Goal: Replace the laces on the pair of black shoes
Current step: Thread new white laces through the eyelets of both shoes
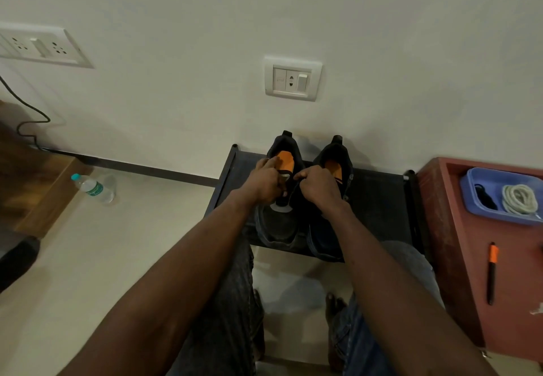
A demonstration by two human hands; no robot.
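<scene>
A pale wall [382, 37] fills the upper half of the view, with a switch-and-socket plate [293, 78] set in it straight above the shoes and a wider socket panel [41, 45] near the left edge. Below it lies a light floor [88, 258], where a plastic water bottle [93, 188] lies on its side near a wooden piece of furniture [32, 181] at the left. A black low rack [379, 199] stands against the wall, and the pair of black shoes rests on its top, toes toward the person and heels at the far edge by the wall: the left shoe [277, 223] and the right shoe [326, 237] sit side by side and touching, both with orange insoles showing. To the right of the rack is a red-brown cabinet [458, 258]; a blue tray [482, 181] at its far edge holds a coil of pale lace [518, 199] and a dark bundle [484, 196], and an orange-and-black pen [492, 273] lies nearer the front edge. The left hand [264, 183] rests over the opening of the left shoe with its fingers curled at the tongue; what they pinch cannot be made out. The right hand [318, 186] is curled into a closed grip between the two shoes, seemingly pinching a dark lace, though this is too dim to tell.
</scene>
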